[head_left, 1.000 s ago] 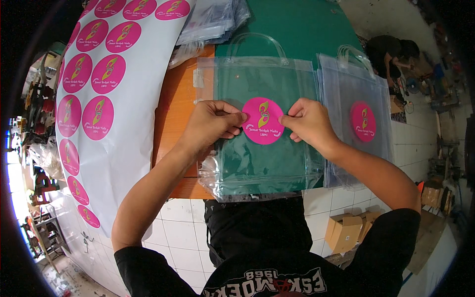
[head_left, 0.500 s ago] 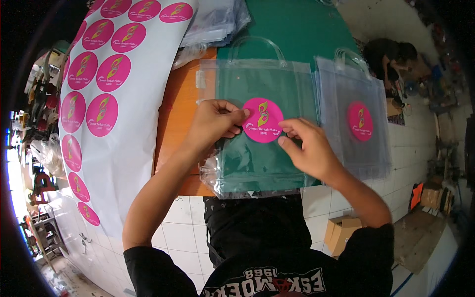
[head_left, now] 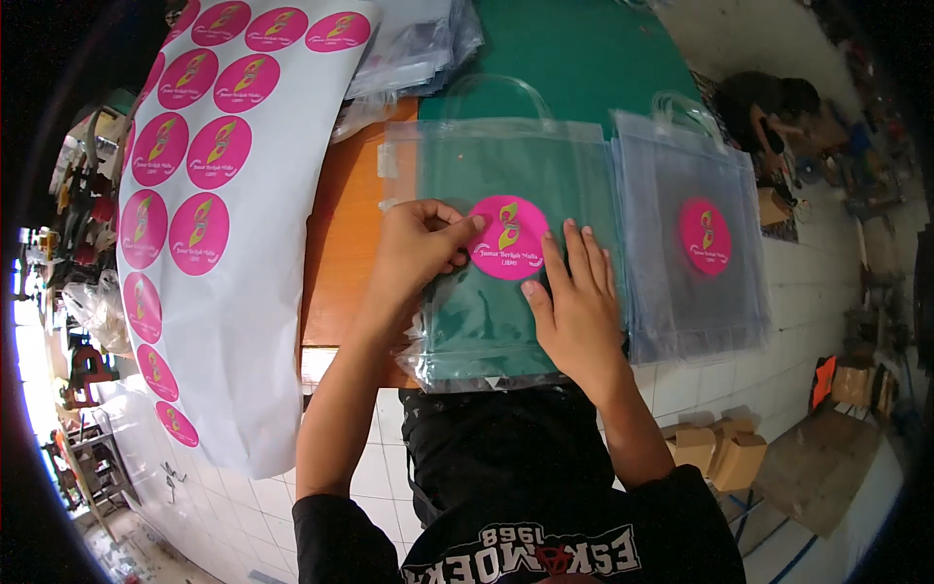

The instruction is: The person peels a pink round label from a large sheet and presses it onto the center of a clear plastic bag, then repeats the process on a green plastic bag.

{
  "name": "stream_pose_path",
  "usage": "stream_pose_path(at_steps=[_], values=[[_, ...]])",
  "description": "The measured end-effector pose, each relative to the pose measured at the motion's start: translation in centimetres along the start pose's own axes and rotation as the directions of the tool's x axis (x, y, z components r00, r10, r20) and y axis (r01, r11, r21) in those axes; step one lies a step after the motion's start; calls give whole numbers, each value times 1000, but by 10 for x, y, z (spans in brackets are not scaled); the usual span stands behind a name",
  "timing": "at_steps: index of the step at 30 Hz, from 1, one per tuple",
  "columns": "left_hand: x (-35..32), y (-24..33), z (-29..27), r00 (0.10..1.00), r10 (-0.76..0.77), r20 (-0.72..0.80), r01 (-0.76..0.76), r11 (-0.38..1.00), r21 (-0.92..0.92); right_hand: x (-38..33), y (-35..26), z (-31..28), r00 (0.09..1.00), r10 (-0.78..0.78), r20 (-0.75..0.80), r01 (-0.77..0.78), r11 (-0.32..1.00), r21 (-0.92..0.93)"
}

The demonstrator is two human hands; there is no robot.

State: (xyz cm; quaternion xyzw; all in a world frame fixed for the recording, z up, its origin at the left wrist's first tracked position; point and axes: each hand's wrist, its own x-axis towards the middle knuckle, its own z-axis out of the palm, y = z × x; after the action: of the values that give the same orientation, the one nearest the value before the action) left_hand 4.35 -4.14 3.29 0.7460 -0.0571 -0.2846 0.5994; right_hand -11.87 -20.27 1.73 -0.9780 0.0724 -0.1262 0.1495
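Observation:
A round pink sticker [head_left: 508, 263] with a yellow-green motif lies at the middle of a clear plastic bag [head_left: 506, 156] with clear loop handles. At the sticker's left edge my left hand [head_left: 420, 243] is closed, thumb and forefinger pinching its rim. My right hand [head_left: 582, 316] rests flat on the bag, fingers outstretched, its fingertips by the sticker's right edge. To the right, a stack of clear bags [head_left: 671, 316] carries the same kind of pink sticker [head_left: 704, 237] on top.
A long white sticker sheet [head_left: 258, 321] with several pink circles hangs over the left side. More clear bags [head_left: 409, 49] are piled at the back of the green tabletop [head_left: 564, 49]. Cardboard boxes [head_left: 735, 457] stand on the floor. Another person [head_left: 764, 107] crouches at far right.
My right hand has gone from pinching the sticker's right edge to lying flat with fingers stretched. The left hand keeps its pinch. Bag and sticker appear slightly further left.

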Motion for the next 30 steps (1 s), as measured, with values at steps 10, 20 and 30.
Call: stream_pose_path(at_steps=[10, 20, 30], values=[[-5, 0, 3, 998, 41, -37, -44, 996, -77, 22, 0, 6, 998, 31, -53, -34, 997, -67], [-5, -2, 1, 998, 59, -19, -60, 996, -72, 41, -2, 10, 998, 18, -60, -26, 992, -124], [-2, -7, 1, 995, 92, -27, -93, 995, -24, 5, 6, 0, 1000, 4, -16, -4, 1000, -1]])
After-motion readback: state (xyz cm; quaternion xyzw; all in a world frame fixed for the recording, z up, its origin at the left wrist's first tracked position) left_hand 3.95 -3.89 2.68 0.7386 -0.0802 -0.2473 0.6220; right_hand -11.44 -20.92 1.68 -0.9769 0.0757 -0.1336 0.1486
